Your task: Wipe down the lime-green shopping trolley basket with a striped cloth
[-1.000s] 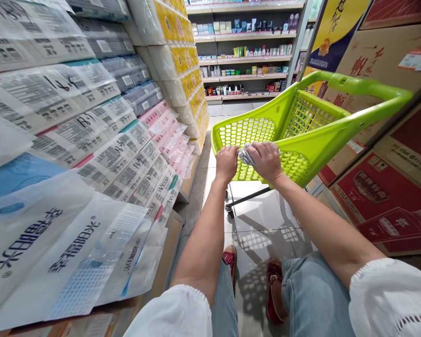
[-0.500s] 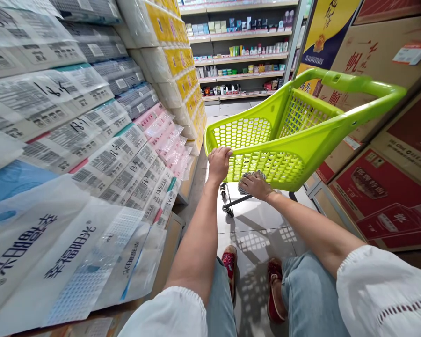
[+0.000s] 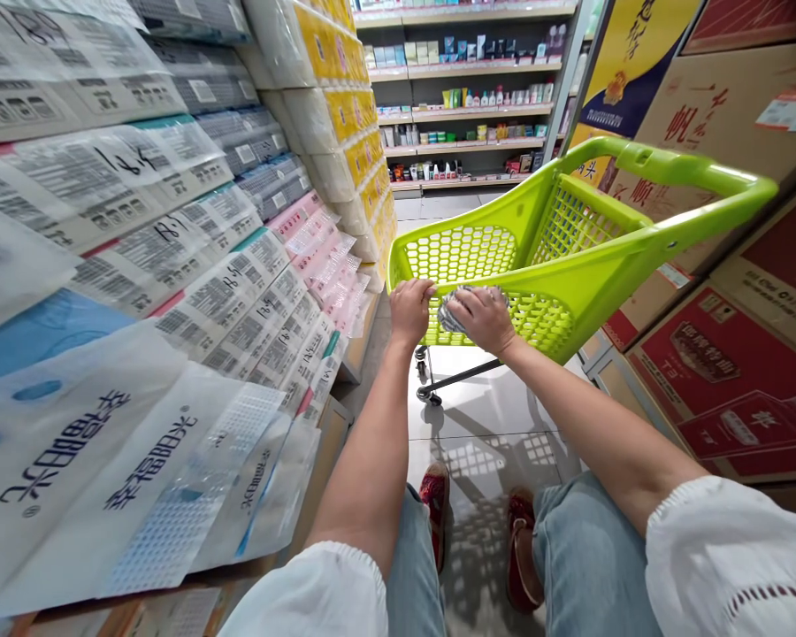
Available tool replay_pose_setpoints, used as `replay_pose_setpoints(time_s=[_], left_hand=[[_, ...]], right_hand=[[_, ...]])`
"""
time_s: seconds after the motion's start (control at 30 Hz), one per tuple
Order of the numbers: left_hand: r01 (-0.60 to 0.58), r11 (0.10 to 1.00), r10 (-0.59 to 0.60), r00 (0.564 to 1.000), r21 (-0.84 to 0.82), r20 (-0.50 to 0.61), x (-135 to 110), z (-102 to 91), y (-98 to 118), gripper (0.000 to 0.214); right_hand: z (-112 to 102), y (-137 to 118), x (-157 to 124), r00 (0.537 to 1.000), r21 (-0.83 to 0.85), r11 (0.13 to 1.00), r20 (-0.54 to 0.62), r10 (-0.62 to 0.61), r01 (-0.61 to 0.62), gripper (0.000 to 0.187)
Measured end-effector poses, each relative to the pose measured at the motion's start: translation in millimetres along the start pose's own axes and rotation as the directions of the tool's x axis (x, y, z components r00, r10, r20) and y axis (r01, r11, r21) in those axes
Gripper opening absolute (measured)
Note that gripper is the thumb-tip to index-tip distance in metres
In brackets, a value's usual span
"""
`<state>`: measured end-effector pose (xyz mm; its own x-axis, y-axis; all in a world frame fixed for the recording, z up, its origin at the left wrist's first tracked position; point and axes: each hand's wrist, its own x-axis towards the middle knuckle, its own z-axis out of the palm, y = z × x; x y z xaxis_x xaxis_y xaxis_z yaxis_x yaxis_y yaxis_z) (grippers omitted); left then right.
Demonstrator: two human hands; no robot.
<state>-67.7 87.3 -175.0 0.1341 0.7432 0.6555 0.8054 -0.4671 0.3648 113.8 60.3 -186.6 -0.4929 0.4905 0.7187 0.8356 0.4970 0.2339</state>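
Plastic-wrapped packs (image 3: 172, 221) fill the left side, then you've got the left hand (image 3: 409, 311), its grip curled over the rim of a lime-green shopping cart (image 3: 600, 270) standing on the tiles out front. Just beside it, a crumpled gray-and-white cloth (image 3: 451, 320) is bunched in the right hand's (image 3: 483, 318) grip against the cart's side, with cardboard boxes (image 3: 723, 380) stacked far right.

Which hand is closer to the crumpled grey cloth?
Right. The right hand is on the cloth, against the green cart; the left hand holds the cart just left of the cloth.
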Motion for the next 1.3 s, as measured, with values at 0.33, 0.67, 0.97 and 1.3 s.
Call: replay_pose_setpoints(time_s=[0.33, 0.67, 0.97, 1.3], left_hand=[[-0.006, 1.000, 0.006, 1.000, 0.008, -0.013, -4, -0.8, -7, 0.029], [0.004, 0.999, -0.003, 1.000, 0.049, -0.021, -5, -2.8, -4, 0.025], [-0.019, 0.998, 0.020, 1.000, 0.058, -0.023, -5, -1.9, -11, 0.028], [-0.148, 0.960, 0.153, 0.988, 0.236, -0.003, -46, 0.6, 17, 0.026]], right_hand=[[40, -25, -49, 0.968, 0.033, 0.982, 0.166, -0.191, 0.188, 0.023], [-15, -5, 40, 0.969, 0.023, 0.983, -0.167, 0.184, -0.183, 0.029], [29, -22, -25, 0.993, 0.070, 0.997, 0.119, -0.027, 0.018, 0.026], [10, -3, -44, 0.990, 0.126, 0.991, 0.144, 0.014, -0.032, 0.032]])
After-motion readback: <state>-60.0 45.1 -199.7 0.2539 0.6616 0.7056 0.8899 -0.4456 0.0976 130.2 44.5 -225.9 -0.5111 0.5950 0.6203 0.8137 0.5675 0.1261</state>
